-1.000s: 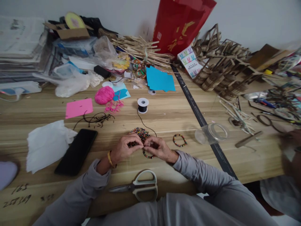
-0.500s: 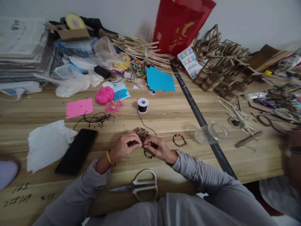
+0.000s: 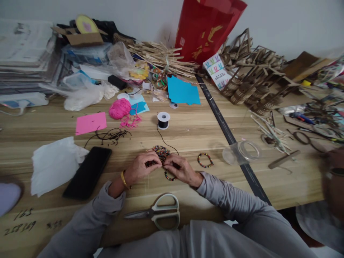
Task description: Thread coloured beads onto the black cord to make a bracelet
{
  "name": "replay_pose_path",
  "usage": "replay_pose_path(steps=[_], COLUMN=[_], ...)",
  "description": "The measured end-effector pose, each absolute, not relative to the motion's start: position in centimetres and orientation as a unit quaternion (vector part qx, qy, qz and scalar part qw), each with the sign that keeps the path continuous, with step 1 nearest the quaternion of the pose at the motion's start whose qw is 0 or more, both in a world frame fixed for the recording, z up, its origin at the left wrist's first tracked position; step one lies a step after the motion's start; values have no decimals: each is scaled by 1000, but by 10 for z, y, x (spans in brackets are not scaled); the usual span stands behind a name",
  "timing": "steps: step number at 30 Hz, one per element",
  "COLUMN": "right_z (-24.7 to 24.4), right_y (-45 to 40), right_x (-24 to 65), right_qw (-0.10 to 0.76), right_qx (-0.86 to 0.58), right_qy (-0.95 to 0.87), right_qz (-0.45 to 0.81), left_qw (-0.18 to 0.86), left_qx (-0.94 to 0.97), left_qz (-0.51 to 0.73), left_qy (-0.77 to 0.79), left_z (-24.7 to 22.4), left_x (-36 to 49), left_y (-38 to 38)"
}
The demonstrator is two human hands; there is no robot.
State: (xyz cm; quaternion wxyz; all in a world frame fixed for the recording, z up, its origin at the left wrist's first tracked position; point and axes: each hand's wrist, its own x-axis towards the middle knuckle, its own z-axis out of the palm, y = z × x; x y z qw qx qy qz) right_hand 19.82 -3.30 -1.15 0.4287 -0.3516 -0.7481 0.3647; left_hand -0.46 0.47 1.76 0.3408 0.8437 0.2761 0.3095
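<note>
**Left hand (image 3: 143, 165) shifted slightly**

Since the earlier frame, its fingertips have been drawn back minutely, suggesting fine adjustment. Thumb and finger are pinched together on it and the right hand (image 3: 184, 170); what is gripped cannot be told. The beaded loop (image 3: 170, 178) is seen beside the right fingers, near the bead pile (image 3: 161, 152).

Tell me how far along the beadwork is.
Apparently done: one beaded loop, lying apart from the hands. In hand: a second beaded strand at the pinching fingers of the left hand and right hand. Probably left: finishing that strand, its ends hidden; many beads sit piled.
</note>
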Motion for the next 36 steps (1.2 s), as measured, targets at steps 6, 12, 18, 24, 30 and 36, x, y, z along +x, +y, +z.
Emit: replay_pose_path(steps=[6,12,18,24,30,36], right_z=[-7,-6,-6,-5,-6,-7], right_y=[-33,-33,-33,-33,-33,-33], right_x=[197,197,197,196,197,197], right_qw=[431,435,427,428,425,429], right_qx=[-366,-377,-381,-380,-384,-375], right_qy=[-740,-731,-731,-730,-731,-731], right_qz=[365,366,372,374,371,375], left_qw=[326,266,225,212,211,229], left_qx=[854,893,923,929,931,931], left_qz=[293,242,157,149,141,122], left_qy=[280,269,268,264,264,258], left_z=[15,15,18,19,19,22], left_x=[-10,-20,-26,-29,-29,-28], left_y=[9,16,17,20,19,17])
